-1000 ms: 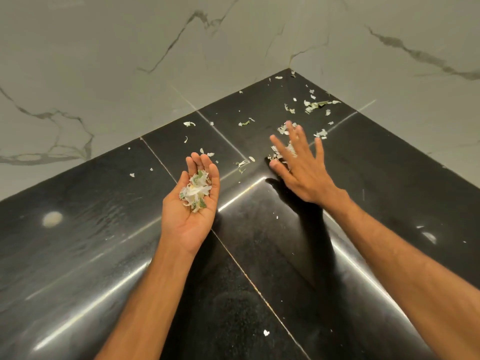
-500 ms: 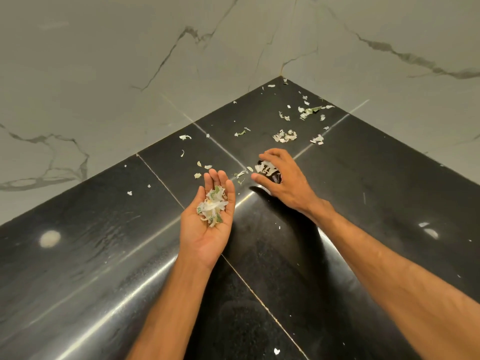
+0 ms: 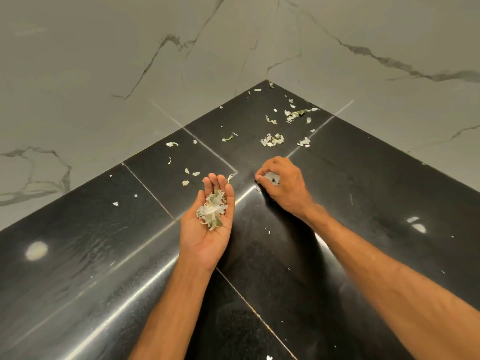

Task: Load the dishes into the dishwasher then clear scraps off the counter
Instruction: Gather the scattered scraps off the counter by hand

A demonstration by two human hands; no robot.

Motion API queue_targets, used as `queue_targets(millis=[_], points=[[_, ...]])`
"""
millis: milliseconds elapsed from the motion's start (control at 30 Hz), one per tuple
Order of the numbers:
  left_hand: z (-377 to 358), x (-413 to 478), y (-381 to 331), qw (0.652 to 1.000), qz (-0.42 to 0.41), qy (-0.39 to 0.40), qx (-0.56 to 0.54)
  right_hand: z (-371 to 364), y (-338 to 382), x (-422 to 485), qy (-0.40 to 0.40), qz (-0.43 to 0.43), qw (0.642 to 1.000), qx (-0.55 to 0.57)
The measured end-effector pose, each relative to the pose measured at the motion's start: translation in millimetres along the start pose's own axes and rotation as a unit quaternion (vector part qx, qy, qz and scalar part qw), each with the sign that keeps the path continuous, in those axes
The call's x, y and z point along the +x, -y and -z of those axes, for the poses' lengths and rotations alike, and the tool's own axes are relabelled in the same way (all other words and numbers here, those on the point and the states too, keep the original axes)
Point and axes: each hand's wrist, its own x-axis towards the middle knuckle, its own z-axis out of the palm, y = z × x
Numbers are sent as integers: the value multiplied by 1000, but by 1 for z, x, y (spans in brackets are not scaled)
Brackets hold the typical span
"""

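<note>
My left hand (image 3: 207, 229) lies palm up over the black counter (image 3: 363, 193), cupping a small heap of white and green scraps (image 3: 212, 209). To its right, my right hand (image 3: 281, 181) rests on the counter with fingers curled round a clump of white scraps (image 3: 272, 178). More loose scraps (image 3: 272, 139) lie scattered toward the far corner, and a few small bits (image 3: 189, 175) sit just beyond my left fingertips.
Two grey marble walls (image 3: 130, 61) meet at the counter's far corner (image 3: 267, 81). Pale grout seams cross the black slabs. Tiny white flecks dot the near counter, one at the bottom edge (image 3: 269, 357).
My right hand has drawn back from the far scraps toward me, curling from flat fingers into a fist round a clump. The left hand stays cupped, shifted slightly right.
</note>
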Motion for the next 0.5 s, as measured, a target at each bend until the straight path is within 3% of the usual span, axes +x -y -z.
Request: queue_targets(millis=[133,233,367,500], points=[[3,5,1,1000,7,-7,-9,32,-12,-2,-90,-99,990,37],[5,8,2,1000,9,-9,-14,42,-28,-2,-44,-150,987,-27],[8,11,2,1000,8,-8,-20,27,-15,-8,85,-58,982,-156],[8,14,3,1000,7,-16,-14,18,-3,-5,101,79,959,-254]])
